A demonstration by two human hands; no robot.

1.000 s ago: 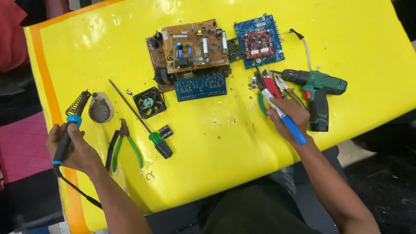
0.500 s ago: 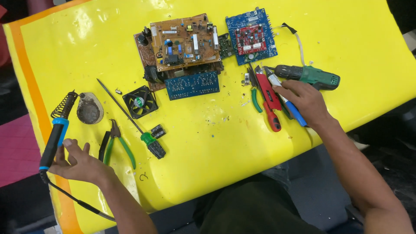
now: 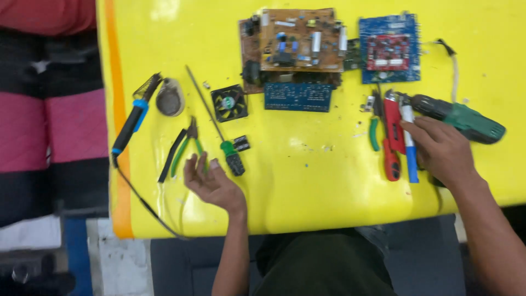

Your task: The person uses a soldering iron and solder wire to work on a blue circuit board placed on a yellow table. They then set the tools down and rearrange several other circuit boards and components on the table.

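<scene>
My left hand (image 3: 211,183) lies palm up and open on the yellow table (image 3: 307,181), its fingertips just below the green-handled pliers (image 3: 186,147) and next to the green-and-black screwdriver (image 3: 229,154). My right hand (image 3: 442,151) rests flat with its fingers apart. Its index finger touches the blue-and-white pen-shaped tool (image 3: 409,145), and the green cordless drill (image 3: 460,119) lies just behind it. Neither hand holds anything. The blue-handled soldering iron (image 3: 130,123) sits in its coil stand (image 3: 148,86) at the left.
A brown circuit board (image 3: 298,41), a blue board with a red module (image 3: 390,49) and a dark blue board (image 3: 298,97) lie at the back. A small black fan (image 3: 229,102), a round tin (image 3: 170,98), red cutters (image 3: 392,137) and the iron's cord (image 3: 142,200) are nearby.
My left hand set the soldering iron in its stand, let go and moved right to the pliers. My right hand laid the blue-and-white tool down beside the red cutters.
</scene>
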